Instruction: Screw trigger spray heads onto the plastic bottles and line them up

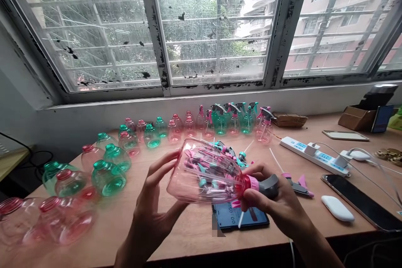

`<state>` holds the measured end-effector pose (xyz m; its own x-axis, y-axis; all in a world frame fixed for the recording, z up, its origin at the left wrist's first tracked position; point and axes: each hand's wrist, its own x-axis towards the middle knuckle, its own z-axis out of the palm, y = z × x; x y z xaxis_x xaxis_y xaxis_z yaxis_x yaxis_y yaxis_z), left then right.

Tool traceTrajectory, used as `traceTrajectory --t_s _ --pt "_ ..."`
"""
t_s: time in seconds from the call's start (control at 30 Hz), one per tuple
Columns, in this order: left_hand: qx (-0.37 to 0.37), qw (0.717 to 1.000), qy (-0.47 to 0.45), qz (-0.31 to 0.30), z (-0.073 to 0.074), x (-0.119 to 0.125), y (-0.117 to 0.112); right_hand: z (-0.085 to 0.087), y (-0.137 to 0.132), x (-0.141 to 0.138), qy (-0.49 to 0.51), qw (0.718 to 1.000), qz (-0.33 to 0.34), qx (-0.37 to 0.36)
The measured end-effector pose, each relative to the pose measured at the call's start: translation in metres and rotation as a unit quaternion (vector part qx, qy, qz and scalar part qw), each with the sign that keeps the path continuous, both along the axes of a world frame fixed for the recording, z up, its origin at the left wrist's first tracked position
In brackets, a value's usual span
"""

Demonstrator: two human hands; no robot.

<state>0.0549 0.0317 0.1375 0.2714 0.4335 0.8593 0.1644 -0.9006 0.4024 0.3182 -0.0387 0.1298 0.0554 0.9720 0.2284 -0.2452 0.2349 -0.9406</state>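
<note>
A clear pink spray bottle [188, 184] lies tilted sideways in the air between my hands. My left hand [153, 201] grips it by the base, fingers on the far side and thumb below. At the neck, my right hand [279, 205] is closed on the grey-and-pink spray head [265, 186], with the thumb by the pink collar. A heap of loose pink, teal and grey spray heads [220, 148] lies on the table behind the bottle, partly seen through it. One more loose spray head [298, 186] rests just beyond my right hand.
Open pink and green bottles [108, 178] line the left side and back. Several bottles with spray heads [234, 119] stand by the wall. A phone [251, 217] lies under the held bottle. To the right are a power strip [314, 155], a white case [337, 208] and a dark phone [361, 201].
</note>
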Motion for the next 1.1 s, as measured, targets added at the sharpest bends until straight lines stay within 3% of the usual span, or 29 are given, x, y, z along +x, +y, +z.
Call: traceTrajectory --t_s 0.17,0.4,0.63,0.83,0.97,1.1 --pt "-0.113 0.993 -0.014 -0.003 -0.004 -0.001 -0.004 -0.006 0.001 -0.004 -0.120 0.989 -0.074 0.037" --pt "-0.025 0.999 0.035 0.032 0.000 -0.002 -0.002 -0.001 0.003 -0.003 -0.007 1.000 -0.020 0.011" --pt "-0.112 0.994 -0.002 0.010 -0.005 -0.002 -0.005 -0.001 0.001 -0.003 -0.052 0.997 -0.047 0.015" --pt "-0.066 0.998 0.004 0.019 0.000 0.000 -0.001 -0.004 0.002 -0.001 -0.048 0.997 -0.049 0.036" --pt "-0.094 0.995 0.037 0.028 -0.006 -0.003 -0.003 -0.003 0.002 -0.002 -0.049 0.997 -0.054 0.038" --pt "-0.124 0.992 0.003 0.018 -0.010 0.001 -0.005 -0.001 0.000 -0.003 -0.057 0.997 -0.053 0.020"
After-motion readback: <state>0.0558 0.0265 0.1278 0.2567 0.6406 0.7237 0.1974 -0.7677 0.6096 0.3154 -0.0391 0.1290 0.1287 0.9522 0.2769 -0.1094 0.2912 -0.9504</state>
